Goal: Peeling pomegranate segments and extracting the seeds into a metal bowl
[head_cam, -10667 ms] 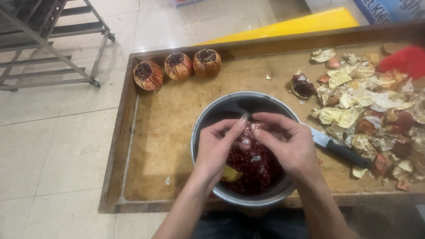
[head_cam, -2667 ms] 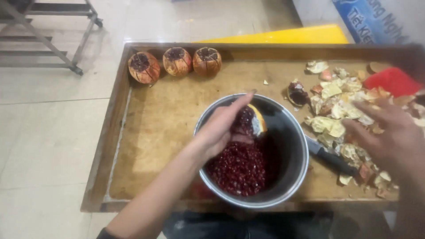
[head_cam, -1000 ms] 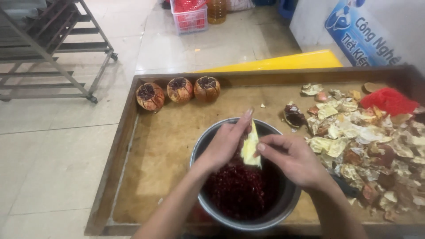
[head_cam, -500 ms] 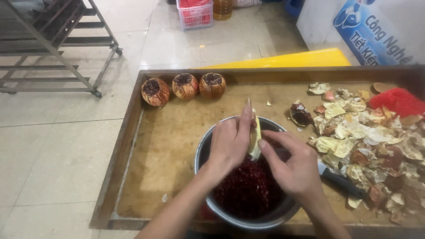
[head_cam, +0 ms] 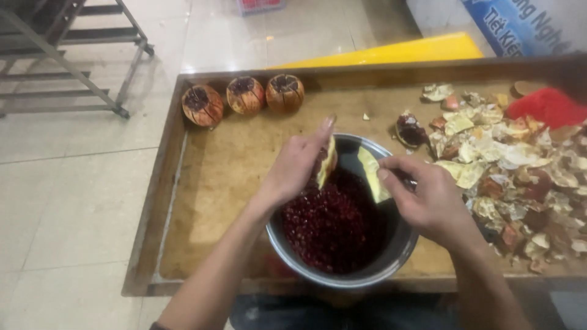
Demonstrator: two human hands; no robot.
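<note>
Grey metal racking point(head_cam: 67, 55) stands on the tiled floor at the far left. Next comes the wooden tray point(head_cam: 214, 177), with three scored pomegranates point(head_cam: 244, 96) in a row at its far left corner. Near the middle of the tray's near edge sits a metal bowl point(head_cam: 342, 278), heaped with dark red pomegranate seeds point(head_cam: 330, 226). Over the bowl's far left rim, the left hand point(head_cam: 296, 168) is closed around a pomegranate piece point(head_cam: 328, 164), its pale pith facing right and the forefinger stretched up along it. Just to the right, apart from that piece, the right hand point(head_cam: 428, 198) pinches a strip of pale yellow peel point(head_cam: 373, 174) between thumb and fingers above the bowl's far right rim. Right of the bowl, a pile of peel scraps point(head_cam: 513, 165) covers the tray, with a red cloth point(head_cam: 547, 107) at its far right end. Beyond the tray's far edge lies a yellow board point(head_cam: 391, 52).
</note>
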